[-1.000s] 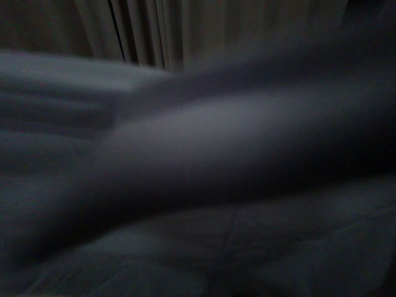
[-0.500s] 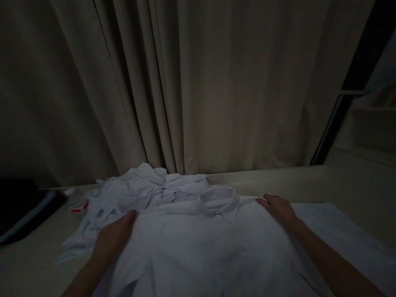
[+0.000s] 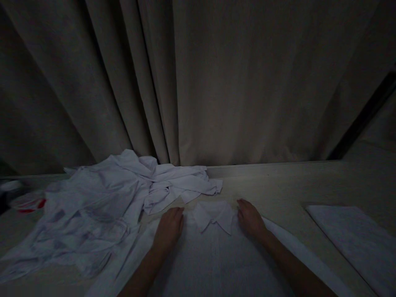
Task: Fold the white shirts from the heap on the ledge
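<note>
A white button-up shirt [image 3: 213,264] lies spread out in front of me, front side up. Its pointed collar [image 3: 213,214] stands at the top, centred between my hands. My left hand [image 3: 168,229] grips the shoulder just left of the collar, fingers close together. On the other side, my right hand [image 3: 250,218] holds the opposite shoulder beside the collar. The undersides of my fingers are hidden in the dim light. Both sleeves slope down and outward past my forearms; the lower shirt runs out of view.
A rumpled heap of white clothes [image 3: 105,194] lies at the left, touching the shirt's side. Flat white folded cloth [image 3: 352,235] lies at the right. Beige curtains [image 3: 247,82] hang behind the pale surface [image 3: 278,185]. A red-and-white item [image 3: 29,205] is at far left.
My hands have moved inward from the outer shoulders to beside the collar. The shirt, held up and stretched before, now lies flatter, its collar lower. The view has shifted.
</note>
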Available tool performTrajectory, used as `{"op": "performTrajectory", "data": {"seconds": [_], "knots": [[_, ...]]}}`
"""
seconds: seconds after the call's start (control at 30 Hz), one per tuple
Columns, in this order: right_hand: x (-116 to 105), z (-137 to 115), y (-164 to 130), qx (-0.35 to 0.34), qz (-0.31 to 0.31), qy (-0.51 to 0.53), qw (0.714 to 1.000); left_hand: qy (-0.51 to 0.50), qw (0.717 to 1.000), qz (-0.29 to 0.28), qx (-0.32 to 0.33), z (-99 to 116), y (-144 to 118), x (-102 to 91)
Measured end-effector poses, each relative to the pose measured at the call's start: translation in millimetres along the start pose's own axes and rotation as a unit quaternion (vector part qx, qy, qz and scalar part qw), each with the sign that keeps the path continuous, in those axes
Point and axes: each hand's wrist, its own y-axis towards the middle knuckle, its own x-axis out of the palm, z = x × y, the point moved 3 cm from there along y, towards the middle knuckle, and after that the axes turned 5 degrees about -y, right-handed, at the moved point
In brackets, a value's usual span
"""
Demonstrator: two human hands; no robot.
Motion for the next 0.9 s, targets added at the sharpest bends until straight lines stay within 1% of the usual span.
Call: {"op": "performTrajectory", "data": {"seconds": [0.03,0.1,0.17,0.23,0.33,0.47,0.63,0.77,0.9], "knots": [[5.5,-14.5,4.6,-0.016,0.010,0.016,1.000,-0.014,0.999,0.006,0.031,18.6,8.0,11.1],[19.1,-40.2,12.9,-0.035,0.007,0.035,0.999,-0.026,0.998,0.002,0.065,48.4,21.4,34.6],[34.1,-57.0,18.6,-0.036,0.001,0.038,0.999,-0.027,0.997,-0.005,0.074,65.3,30.9,56.5],[47.5,-64.2,21.8,-0.032,0.004,0.029,0.999,-0.024,0.997,-0.005,0.069,70.4,36.0,73.7],[59.7,-62.0,24.1,-0.023,0.020,0.015,0.999,-0.024,0.998,0.001,0.053,66.2,37.1,88.8],[62.5,-54.5,28.0,-0.016,0.014,0.016,1.000,-0.033,0.999,0.009,0.022,59.0,34.5,96.1],[60.4,-53.3,32.3,-0.011,-0.003,0.019,1.000,-0.040,0.999,0.017,0.005,58.7,34.2,98.1],[59.3,-54.4,31.1,-0.007,-0.003,0.012,1.000,-0.036,0.999,0.000,0.002,60.9,35.8,93.8],[59.0,-55.0,30.7,0.017,0.002,0.004,1.000,-0.034,0.999,-0.022,-0.020,65.1,37.2,89.7]]}}
